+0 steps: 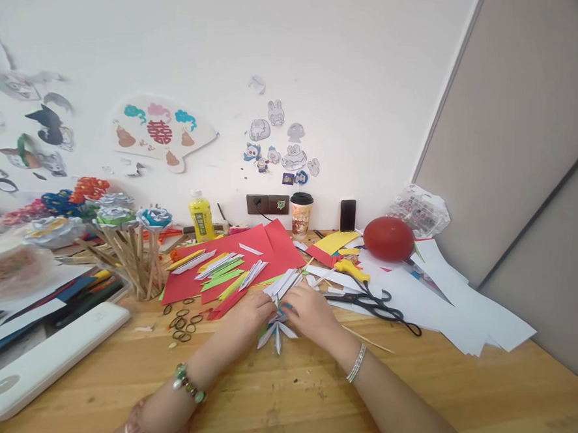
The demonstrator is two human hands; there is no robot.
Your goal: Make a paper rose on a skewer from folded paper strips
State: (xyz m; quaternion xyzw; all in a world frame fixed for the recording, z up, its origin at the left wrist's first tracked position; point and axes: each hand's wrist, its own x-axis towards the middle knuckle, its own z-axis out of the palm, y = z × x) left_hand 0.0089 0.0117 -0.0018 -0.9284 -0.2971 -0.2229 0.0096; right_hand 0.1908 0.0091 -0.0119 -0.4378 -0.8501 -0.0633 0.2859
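My left hand (258, 311) and my right hand (308, 311) meet over the wooden table, fingers closed round a bundle of folded paper strips (277, 340). White pointed ends fan out from it toward me, and a bit of blue shows between the fingers. How the bundle is joined is hidden by my hands. Just beyond them lie folded white strips (283, 283). Left of them, green folded strips (222, 276) and white and yellow ones rest on red paper (280, 245). Several black rubber bands (180, 323) are scattered by my left forearm.
Black scissors (379, 307) and a yellow-handled glue gun (351, 270) lie to the right, near white paper sheets (479, 306) and a red balloon (389, 239). Leftward are a container of sticks (146, 266) and a white laminator-like device (55, 359). Behind stand a bottle (201, 217) and cup (301, 216).
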